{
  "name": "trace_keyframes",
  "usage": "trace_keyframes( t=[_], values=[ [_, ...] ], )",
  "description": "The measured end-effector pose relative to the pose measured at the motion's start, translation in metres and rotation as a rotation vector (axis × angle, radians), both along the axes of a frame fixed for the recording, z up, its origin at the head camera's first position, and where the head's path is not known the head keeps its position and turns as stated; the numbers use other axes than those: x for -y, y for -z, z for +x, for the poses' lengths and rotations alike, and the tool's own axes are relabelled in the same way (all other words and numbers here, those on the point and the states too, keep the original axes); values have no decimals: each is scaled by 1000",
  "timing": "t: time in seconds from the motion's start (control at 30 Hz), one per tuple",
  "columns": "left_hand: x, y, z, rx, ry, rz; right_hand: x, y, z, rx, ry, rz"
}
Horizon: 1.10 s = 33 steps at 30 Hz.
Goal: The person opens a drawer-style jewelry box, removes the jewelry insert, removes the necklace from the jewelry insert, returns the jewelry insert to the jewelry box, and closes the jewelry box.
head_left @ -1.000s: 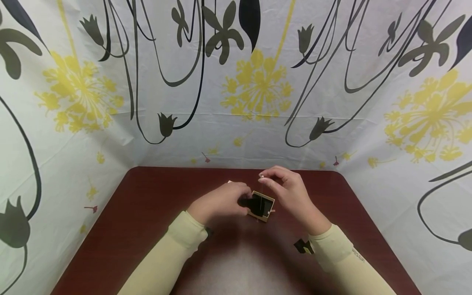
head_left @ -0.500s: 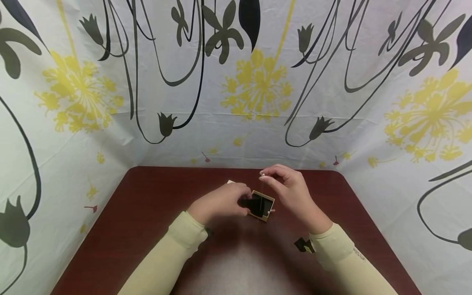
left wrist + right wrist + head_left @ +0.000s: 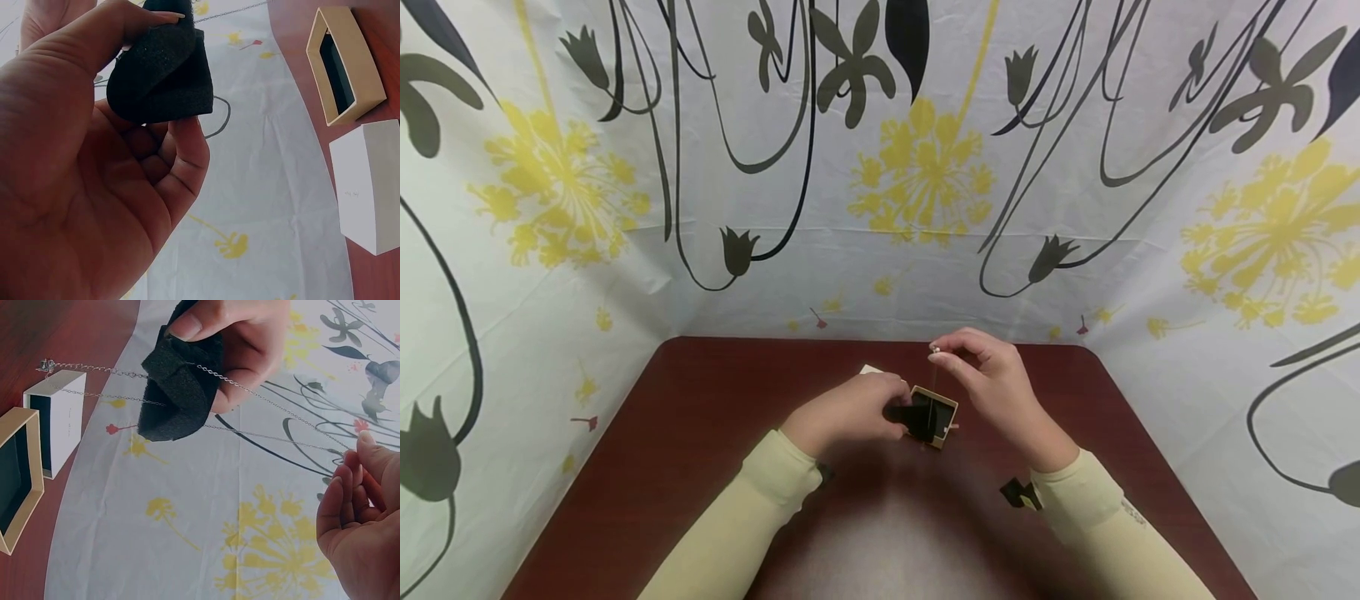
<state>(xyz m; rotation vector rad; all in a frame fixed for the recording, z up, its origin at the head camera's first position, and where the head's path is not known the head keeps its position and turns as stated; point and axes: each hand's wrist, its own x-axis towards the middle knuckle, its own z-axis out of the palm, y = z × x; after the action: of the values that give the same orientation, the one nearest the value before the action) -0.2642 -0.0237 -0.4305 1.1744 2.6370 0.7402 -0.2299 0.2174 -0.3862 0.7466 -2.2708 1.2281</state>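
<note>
A thin silver chain necklace [image 3: 219, 375] passes through a folded black felt-like pad [image 3: 181, 394]. My left hand [image 3: 853, 408] grips this pad [image 3: 156, 75], thumb on top and fingers beneath. One end of the chain is pinched between thumb and fingertips of my right hand [image 3: 996, 387], drawn away from the pad. In the right wrist view, a small sparkling pendant [image 3: 47, 365] hangs on the chain's other side. My right hand [image 3: 369, 519] has its remaining fingers curled. Part of the chain is hidden inside the pad's fold.
An open cream-edged box [image 3: 35, 456] with a dark inside lies on the reddish-brown table [image 3: 700, 417]. Beside it stands a white box part [image 3: 67, 422] with faint lettering. A flower-printed white cloth [image 3: 925, 275] surrounds the table at the back and sides.
My right hand has risen slightly, drawing the pinched chain a little farther from the pad. The left hand stays where it was, still gripping the pad.
</note>
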Motion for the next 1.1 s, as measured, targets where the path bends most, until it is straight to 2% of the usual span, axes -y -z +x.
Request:
trace_keyframes(
  t=[0.7, 1.1],
  values=[
    [0, 7, -3, -24, 31, 11, -1, -8, 2, -31, 7, -12],
    [-1, 7, 0, 9, 15, 4, -3, -11, 2, -40, 0, -30]
  ],
)
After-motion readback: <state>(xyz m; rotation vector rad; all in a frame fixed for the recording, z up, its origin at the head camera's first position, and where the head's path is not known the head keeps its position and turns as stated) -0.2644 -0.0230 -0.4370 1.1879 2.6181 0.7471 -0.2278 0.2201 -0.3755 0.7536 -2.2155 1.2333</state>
